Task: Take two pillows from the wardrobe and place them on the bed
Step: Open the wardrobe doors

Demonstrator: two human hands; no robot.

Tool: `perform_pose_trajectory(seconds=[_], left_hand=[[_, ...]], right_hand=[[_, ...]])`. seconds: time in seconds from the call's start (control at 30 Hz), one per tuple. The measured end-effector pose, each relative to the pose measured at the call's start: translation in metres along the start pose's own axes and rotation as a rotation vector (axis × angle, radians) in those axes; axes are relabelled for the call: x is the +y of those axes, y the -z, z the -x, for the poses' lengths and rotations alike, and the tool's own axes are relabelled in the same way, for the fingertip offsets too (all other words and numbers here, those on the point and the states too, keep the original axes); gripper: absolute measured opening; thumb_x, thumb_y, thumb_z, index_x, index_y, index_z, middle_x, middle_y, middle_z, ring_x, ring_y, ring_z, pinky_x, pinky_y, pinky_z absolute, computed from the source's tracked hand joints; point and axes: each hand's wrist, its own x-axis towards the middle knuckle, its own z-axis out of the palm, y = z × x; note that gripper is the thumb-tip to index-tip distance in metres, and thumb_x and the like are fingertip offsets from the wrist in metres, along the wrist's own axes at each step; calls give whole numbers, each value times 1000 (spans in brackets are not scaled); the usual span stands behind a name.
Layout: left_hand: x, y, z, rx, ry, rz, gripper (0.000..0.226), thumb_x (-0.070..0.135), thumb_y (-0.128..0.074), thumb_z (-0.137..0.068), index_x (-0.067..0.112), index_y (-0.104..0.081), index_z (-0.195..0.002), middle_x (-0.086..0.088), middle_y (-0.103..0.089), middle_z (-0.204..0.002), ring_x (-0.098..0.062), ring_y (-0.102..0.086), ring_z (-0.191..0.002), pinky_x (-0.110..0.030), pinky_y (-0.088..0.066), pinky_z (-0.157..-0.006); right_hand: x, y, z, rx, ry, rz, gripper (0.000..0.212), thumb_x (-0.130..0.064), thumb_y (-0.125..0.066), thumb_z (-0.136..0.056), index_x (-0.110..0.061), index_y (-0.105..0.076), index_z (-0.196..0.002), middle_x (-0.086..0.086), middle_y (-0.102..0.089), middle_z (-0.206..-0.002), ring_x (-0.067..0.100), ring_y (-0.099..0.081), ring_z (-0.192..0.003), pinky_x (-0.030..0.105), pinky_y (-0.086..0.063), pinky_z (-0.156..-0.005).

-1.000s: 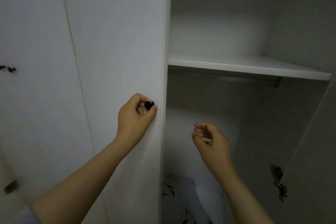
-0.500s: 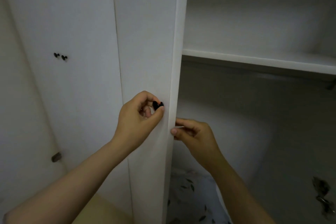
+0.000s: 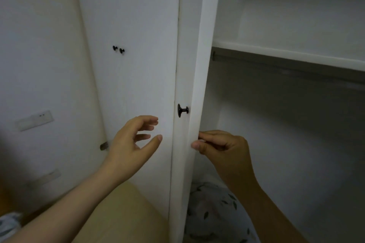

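Pinching the free edge of the door (image 3: 190,49) just below its black knob (image 3: 182,110), the right hand (image 3: 223,150) is curling its fingers behind the panel with the thumb on the near face, seemingly to swing the door wider and steady it. The left hand (image 3: 132,140) is hovering just left of the knob, fingers spread and relaxed, holding and touching nothing. The door is standing almost edge-on, leaving the wardrobe (image 3: 296,140) open on its right: a shelf (image 3: 286,55) is spanning the upper part, and a leaf-patterned pillow (image 3: 213,215) is lying at the bottom, near the compartment's left edge, below the right forearm. A second pillow is not showing. Reaching down looks unobstructed apart from the door's edge, the obstacle closest to the pillow.
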Motion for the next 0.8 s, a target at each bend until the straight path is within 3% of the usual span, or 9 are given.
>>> perform_pose_trajectory(seconds=[0.23,0.4,0.6,0.67,0.8], left_hand=[[-60,35,23,-22,306,-288,54,34,-65,-81,26,-45,-130,6,-54,-129,-12,-51,-114,-32,-45,-94],[-71,62,34,36,349,-297,50,29,-65,-82,22,-48,-129,3,-54,-130,-11,-51,-111,-29,-44,-91],[-73,95,43,79,374,-273,43,24,-65,-83,24,-50,-123,3,-54,-125,-11,-52,-108,-26,-44,-88],[-74,105,47,94,382,-279,39,26,-64,-83,29,-50,-119,5,-54,-124,-11,-53,-108,-25,-45,-88],[-79,124,54,121,414,-299,44,27,-64,-84,26,-49,-125,4,-51,-131,-10,-50,-111,-27,-45,-91]], right_hand=[[-12,-43,1,9,34,76,32,-15,-79,-70,-11,-74,-102,-6,-75,-88,1,-69,-74,16,-56,-73],[-15,-80,-4,-38,-19,75,45,-23,-78,-73,-13,-67,-116,-6,-70,-96,7,-69,-71,21,-58,-68],[-22,-124,-18,-75,-88,40,62,-33,-79,-72,-25,-55,-128,-12,-61,-94,0,-63,-79,12,-54,-68],[-25,-139,-25,-86,-89,47,58,-36,-78,-72,-32,-51,-123,-14,-59,-91,-2,-62,-78,14,-54,-65],[-25,-172,-39,-88,-17,129,43,-38,-78,-71,-29,-47,-99,-10,-57,-82,4,-61,-69,26,-55,-65]])
